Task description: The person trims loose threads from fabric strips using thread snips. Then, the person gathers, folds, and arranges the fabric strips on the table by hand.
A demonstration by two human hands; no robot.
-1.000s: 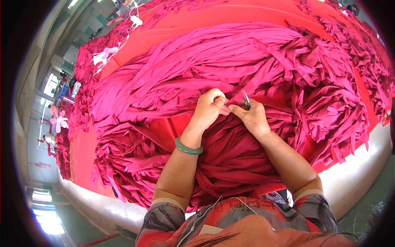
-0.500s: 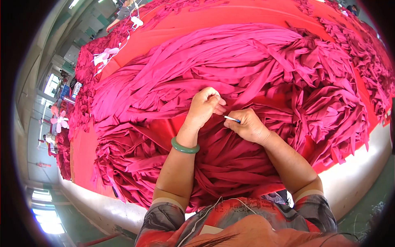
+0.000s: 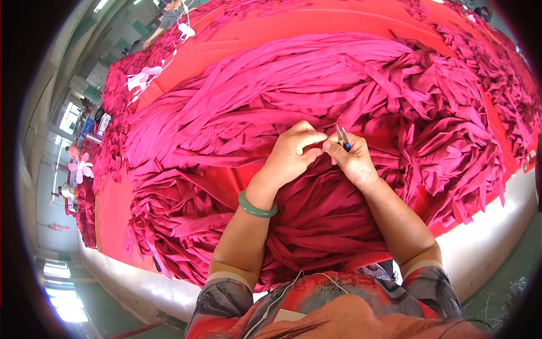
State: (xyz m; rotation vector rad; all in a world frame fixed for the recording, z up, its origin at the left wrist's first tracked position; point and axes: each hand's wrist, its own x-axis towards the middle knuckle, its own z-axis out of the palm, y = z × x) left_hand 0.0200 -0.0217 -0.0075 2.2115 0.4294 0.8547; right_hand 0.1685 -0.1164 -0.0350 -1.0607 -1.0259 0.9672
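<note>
In front of me, above a big heap of crimson fabric strips (image 3: 271, 101), my two hands are close together. My right hand (image 3: 355, 164) is closed around a small pair of thread snips (image 3: 344, 139), whose two metal blades point up and away and stand slightly apart, with a bit of blue near the grip. Thumb and fingers of my left hand (image 3: 294, 150) pinch together just left of the right fingertips; whatever lies between them is too small to make out. A green bangle (image 3: 257, 205) circles my left wrist.
Red cloth (image 3: 226, 62) covers the table under the heap. A pink fan (image 3: 143, 78) and a white cord with a plug block (image 3: 186, 31) are at the far left. Another person's arm (image 3: 152, 38) reaches in at the top left. A second pink fan (image 3: 81, 168) stands further left.
My right hand has risen and turned, so the snips now point upward with both blades showing. My left hand has shifted right, its thumb and fingers pinched beside the right fingertips.
</note>
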